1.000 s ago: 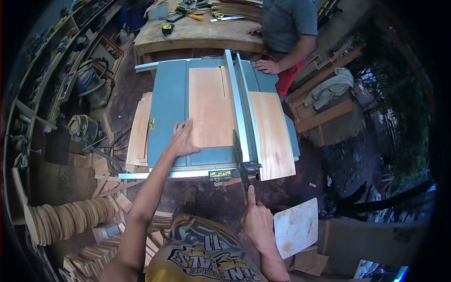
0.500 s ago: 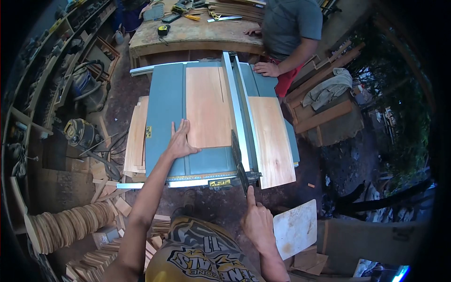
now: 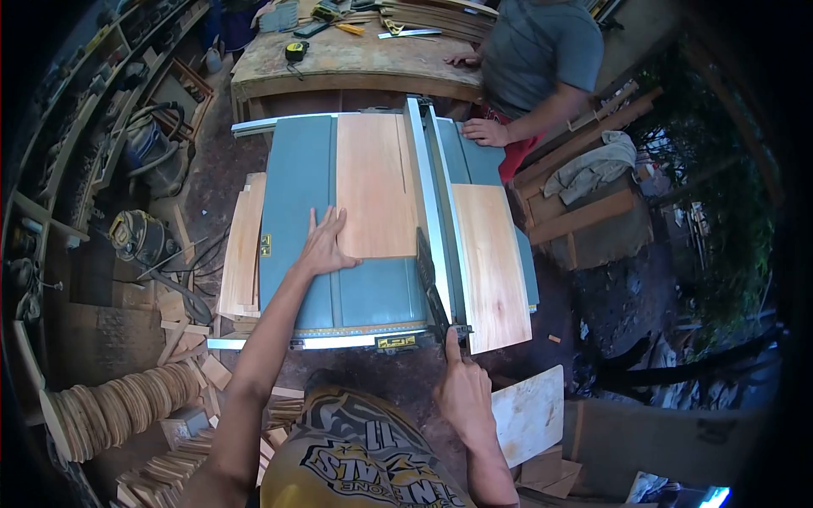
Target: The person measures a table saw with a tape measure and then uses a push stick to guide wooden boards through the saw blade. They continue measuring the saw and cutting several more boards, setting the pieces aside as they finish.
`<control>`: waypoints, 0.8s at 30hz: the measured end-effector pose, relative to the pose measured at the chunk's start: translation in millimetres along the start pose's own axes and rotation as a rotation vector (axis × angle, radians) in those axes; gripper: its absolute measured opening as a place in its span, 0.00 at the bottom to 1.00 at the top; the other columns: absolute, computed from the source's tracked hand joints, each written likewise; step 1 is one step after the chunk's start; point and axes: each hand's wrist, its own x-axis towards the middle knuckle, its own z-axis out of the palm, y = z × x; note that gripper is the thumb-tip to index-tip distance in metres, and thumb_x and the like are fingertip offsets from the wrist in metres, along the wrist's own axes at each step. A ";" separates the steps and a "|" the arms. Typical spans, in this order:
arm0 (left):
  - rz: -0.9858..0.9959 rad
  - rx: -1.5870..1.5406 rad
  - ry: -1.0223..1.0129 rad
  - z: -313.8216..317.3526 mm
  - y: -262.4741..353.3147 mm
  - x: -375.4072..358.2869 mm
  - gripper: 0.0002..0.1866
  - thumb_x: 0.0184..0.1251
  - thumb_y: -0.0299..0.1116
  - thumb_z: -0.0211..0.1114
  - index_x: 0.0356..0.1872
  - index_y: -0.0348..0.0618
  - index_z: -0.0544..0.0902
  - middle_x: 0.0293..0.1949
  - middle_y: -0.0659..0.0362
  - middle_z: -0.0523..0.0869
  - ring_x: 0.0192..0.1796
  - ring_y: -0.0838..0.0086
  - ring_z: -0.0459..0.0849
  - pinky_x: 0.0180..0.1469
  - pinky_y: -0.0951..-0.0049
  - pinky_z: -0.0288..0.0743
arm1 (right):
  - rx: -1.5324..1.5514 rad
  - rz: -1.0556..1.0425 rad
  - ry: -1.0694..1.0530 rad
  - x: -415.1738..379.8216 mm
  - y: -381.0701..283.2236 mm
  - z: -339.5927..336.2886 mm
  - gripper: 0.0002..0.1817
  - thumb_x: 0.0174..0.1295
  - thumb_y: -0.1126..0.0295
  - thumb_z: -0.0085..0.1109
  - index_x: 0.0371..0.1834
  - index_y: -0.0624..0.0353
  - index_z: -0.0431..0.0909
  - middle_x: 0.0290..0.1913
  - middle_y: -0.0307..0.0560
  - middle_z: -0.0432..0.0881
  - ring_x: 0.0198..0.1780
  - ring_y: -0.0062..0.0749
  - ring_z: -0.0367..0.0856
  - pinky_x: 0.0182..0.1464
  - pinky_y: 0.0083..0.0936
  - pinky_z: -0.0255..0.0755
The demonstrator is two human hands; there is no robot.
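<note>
A light wooden board [image 3: 377, 186] lies on the blue-green table saw top [image 3: 298, 195], its right side along the metal rip fence [image 3: 434, 212]. A thin slit shows in the board's far part near the fence. My left hand [image 3: 324, 243] has its fingers spread at the board's near left corner, with the thumb along the near edge. In my right hand [image 3: 464, 385] is a dark push stick [image 3: 432, 284], index finger stretched along it; its far end touches the board's near right corner. Another wooden board [image 3: 489, 262] rests right of the fence.
A person [image 3: 542, 59] stands at the far right, one hand on the saw top. Behind is a workbench [image 3: 364, 63] with a tape measure [image 3: 295, 52]. Stacked boards [image 3: 241, 254] are at left, a shop vacuum [image 3: 140, 237] beyond, and round wooden pieces [image 3: 123, 406] at lower left.
The view has shifted slightly. The board has moved a little away from me along the fence, with my left hand and the push stick following it.
</note>
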 end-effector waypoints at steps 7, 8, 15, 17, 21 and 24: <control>0.000 0.005 0.008 -1.7 -10.4 20.1 0.68 0.28 0.54 0.81 0.73 0.23 0.60 0.71 0.28 0.65 0.80 0.47 0.56 0.81 0.45 0.30 | 0.013 0.022 0.053 19.4 -4.9 -2.8 0.38 0.51 0.81 0.54 0.72 0.75 0.63 0.30 0.74 0.82 0.33 0.67 0.84 0.42 0.53 0.78; -0.001 0.004 0.004 -2.6 -11.3 22.5 0.68 0.28 0.54 0.81 0.73 0.23 0.60 0.71 0.27 0.65 0.80 0.47 0.56 0.81 0.45 0.31 | 0.013 0.025 0.027 22.6 -4.9 -4.9 0.40 0.52 0.79 0.56 0.73 0.75 0.61 0.32 0.74 0.82 0.34 0.67 0.84 0.42 0.53 0.79; 0.003 0.000 0.009 -3.3 -19.9 38.5 0.67 0.28 0.54 0.81 0.73 0.24 0.61 0.71 0.27 0.65 0.79 0.47 0.57 0.82 0.46 0.32 | -0.001 0.036 -0.006 39.8 -11.1 -13.5 0.41 0.53 0.77 0.60 0.74 0.75 0.60 0.32 0.72 0.83 0.36 0.65 0.85 0.42 0.52 0.79; 0.004 0.002 0.013 -4.4 -21.3 42.7 0.67 0.28 0.54 0.81 0.73 0.23 0.61 0.71 0.27 0.65 0.79 0.47 0.57 0.82 0.46 0.33 | -0.006 0.036 -0.006 44.3 -13.0 -16.2 0.41 0.52 0.78 0.60 0.74 0.75 0.60 0.32 0.72 0.83 0.36 0.65 0.85 0.42 0.52 0.80; 0.014 0.011 0.015 -5.4 -27.0 52.1 0.67 0.28 0.54 0.80 0.73 0.23 0.62 0.70 0.26 0.65 0.79 0.45 0.58 0.82 0.47 0.34 | 0.009 0.030 0.003 53.3 -14.7 -17.9 0.42 0.51 0.79 0.61 0.74 0.75 0.60 0.32 0.72 0.83 0.36 0.65 0.86 0.42 0.51 0.80; 0.019 0.016 0.015 -6.1 -28.6 57.0 0.66 0.28 0.54 0.80 0.73 0.23 0.62 0.70 0.26 0.65 0.79 0.45 0.58 0.82 0.48 0.35 | 0.004 0.021 0.092 58.5 -17.5 -17.5 0.33 0.53 0.82 0.51 0.68 0.76 0.68 0.28 0.74 0.81 0.32 0.67 0.84 0.40 0.54 0.77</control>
